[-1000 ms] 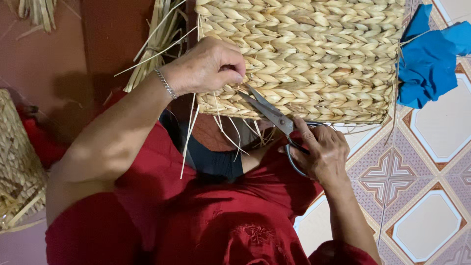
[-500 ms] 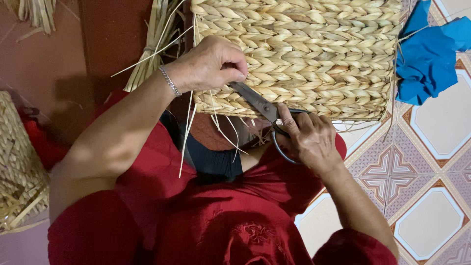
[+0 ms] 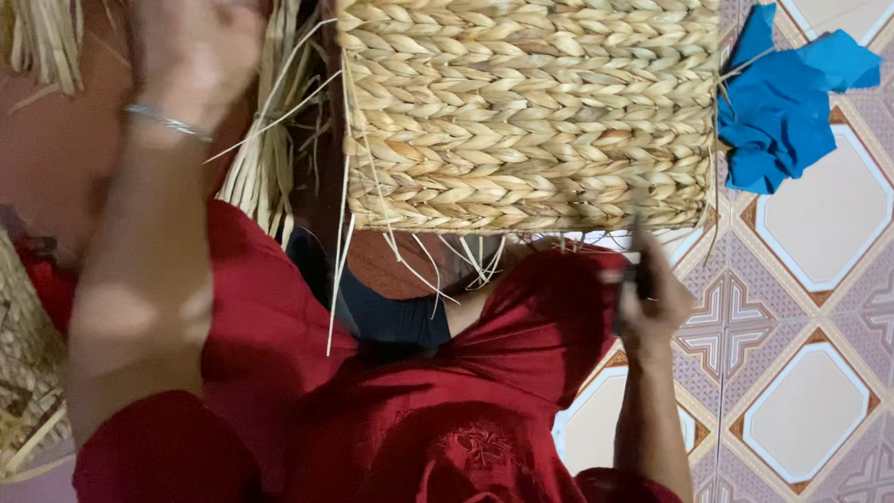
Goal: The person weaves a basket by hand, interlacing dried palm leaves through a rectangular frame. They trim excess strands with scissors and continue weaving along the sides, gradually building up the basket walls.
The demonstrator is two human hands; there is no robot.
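The woven basket [image 3: 526, 112] fills the upper middle of the frame, its plaiting complete across the visible face, but loose straw ends [image 3: 466, 256] hang from its lower edge, so by my judgement the trimming is only partly done. The right hand [image 3: 652, 298], lower right of centre, is closed around dark scissors [image 3: 633, 279] just below the basket's lower right corner. The left hand [image 3: 200, 51], raised and blurred at upper left, is clear of the basket, and I cannot tell its grip; no packages, labels or signs show, only a blue cloth [image 3: 782, 112] at upper right.

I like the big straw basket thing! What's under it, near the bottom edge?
Loose straw ends hang from the woven basket over the person's red clothes. The right hand holds dark scissors there. Whatever lies beneath the weave itself is hidden.
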